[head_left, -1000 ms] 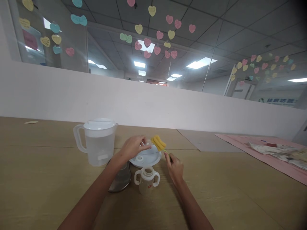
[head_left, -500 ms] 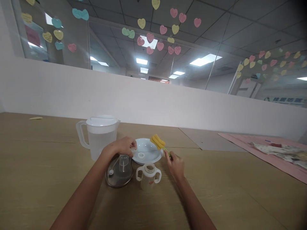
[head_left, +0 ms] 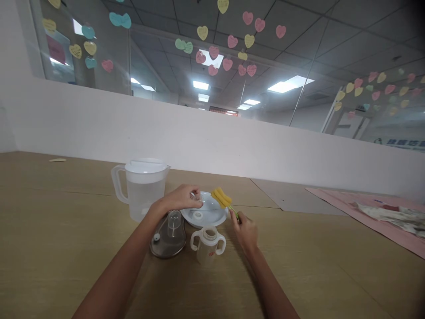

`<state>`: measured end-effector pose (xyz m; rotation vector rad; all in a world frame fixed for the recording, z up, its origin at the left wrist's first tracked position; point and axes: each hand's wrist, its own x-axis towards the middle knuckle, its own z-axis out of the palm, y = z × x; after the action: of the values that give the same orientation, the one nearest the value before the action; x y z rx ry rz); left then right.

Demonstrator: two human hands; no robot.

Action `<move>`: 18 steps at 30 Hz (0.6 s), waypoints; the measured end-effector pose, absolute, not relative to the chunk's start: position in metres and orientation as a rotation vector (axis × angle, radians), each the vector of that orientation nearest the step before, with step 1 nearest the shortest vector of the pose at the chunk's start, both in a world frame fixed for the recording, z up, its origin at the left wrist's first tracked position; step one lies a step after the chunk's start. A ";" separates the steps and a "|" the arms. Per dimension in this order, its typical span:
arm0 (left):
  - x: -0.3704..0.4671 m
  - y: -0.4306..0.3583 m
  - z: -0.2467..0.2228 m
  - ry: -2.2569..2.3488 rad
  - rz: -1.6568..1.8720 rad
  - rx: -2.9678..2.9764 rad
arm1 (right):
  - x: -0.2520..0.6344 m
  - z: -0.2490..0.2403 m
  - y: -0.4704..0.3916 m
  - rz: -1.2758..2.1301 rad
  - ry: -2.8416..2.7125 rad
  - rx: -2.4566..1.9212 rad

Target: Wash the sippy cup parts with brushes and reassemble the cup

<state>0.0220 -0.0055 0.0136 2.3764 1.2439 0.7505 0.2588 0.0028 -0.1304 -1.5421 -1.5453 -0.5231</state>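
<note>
My left hand (head_left: 186, 197) is closed on a small clear piece (head_left: 195, 197), its shape mostly hidden by the fingers, over the left side of a white basin (head_left: 217, 219). A white ring (head_left: 198, 215) lies in that basin. In my right hand (head_left: 245, 229) is the green handle of a bottle brush; its yellow sponge head (head_left: 221, 197) is over the basin's right rim. Nearer to me stands a two-handled baby bottle (head_left: 208, 248), upright and uncapped. Left of it, a dark kidney-shaped tray (head_left: 166, 250) bears a clear cap (head_left: 174, 223) and a small white part (head_left: 156, 238).
A lidded plastic pitcher (head_left: 146, 190) with clear liquid stands behind the tray at left. Far right, a pink cloth (head_left: 335, 201) carries crumpled fabric. A low white wall (head_left: 212, 141) with glass above it bounds the table (head_left: 315, 261) at the back.
My left hand has moved right and a little up, from above the tray to over the basin, with the clear piece. My right hand keeps the brush in nearly the same place. The view has shifted slightly.
</note>
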 end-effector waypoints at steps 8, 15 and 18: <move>0.015 0.001 0.001 1.829 0.317 2.281 | 0.259 -0.128 0.001 -0.492 -1.560 -1.562; 0.008 0.018 -0.014 1.922 0.227 2.220 | 0.259 -0.128 0.002 -0.503 -1.552 -1.595; 0.008 0.023 -0.020 1.838 0.220 2.230 | 0.260 -0.129 0.002 -0.492 -1.547 -1.604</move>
<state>0.0076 0.0231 -0.0199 2.2299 1.8382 0.2201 0.2595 0.0024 -0.1290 -1.6036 -1.5474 -0.4917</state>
